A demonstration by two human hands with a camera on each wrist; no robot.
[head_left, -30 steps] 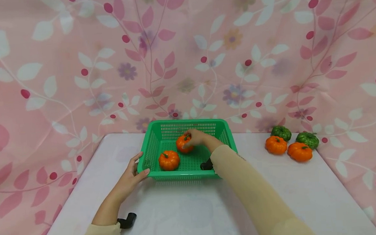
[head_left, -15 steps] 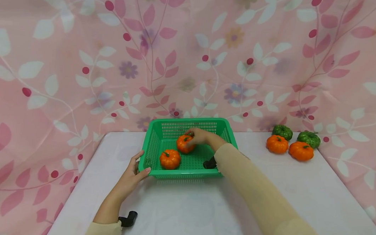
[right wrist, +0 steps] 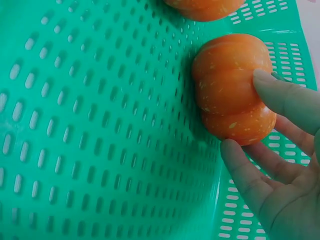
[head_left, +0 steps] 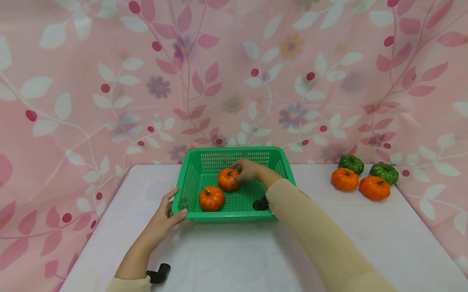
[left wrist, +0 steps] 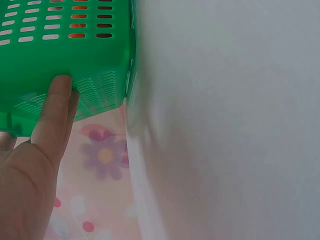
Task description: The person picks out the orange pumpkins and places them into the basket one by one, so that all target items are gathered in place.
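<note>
A green plastic basket (head_left: pixel 237 214) sits on the white table. My left hand (head_left: pixel 160 222) holds its near left corner, thumb on the rim and fingers against the outer wall. In the left wrist view, fingers (left wrist: pixel 55 115) lie along that wall. Inside the basket are two small orange pumpkins. My right hand (head_left: pixel 251 170) reaches in and holds the farther pumpkin (head_left: pixel 227 180) by its right side. The right wrist view shows the thumb and fingertips touching this pumpkin (right wrist: pixel 232 90), which rests on the basket floor. The nearer pumpkin (head_left: pixel 211 199) lies to its front left, untouched.
At the table's far right stand two orange pumpkins (head_left: pixel 344 179) (head_left: pixel 374 188) with two green ones (head_left: pixel 351 165) (head_left: pixel 384 173) behind them. A pink floral cloth (head_left: pixel 230 75) hangs behind the table (head_left: pixel 232 260). Black devices (head_left: pixel 159 273) are worn on the wrists.
The farther pumpkin has shifted very slightly left, with the right hand still at it. The left hand keeps its place on the basket corner.
</note>
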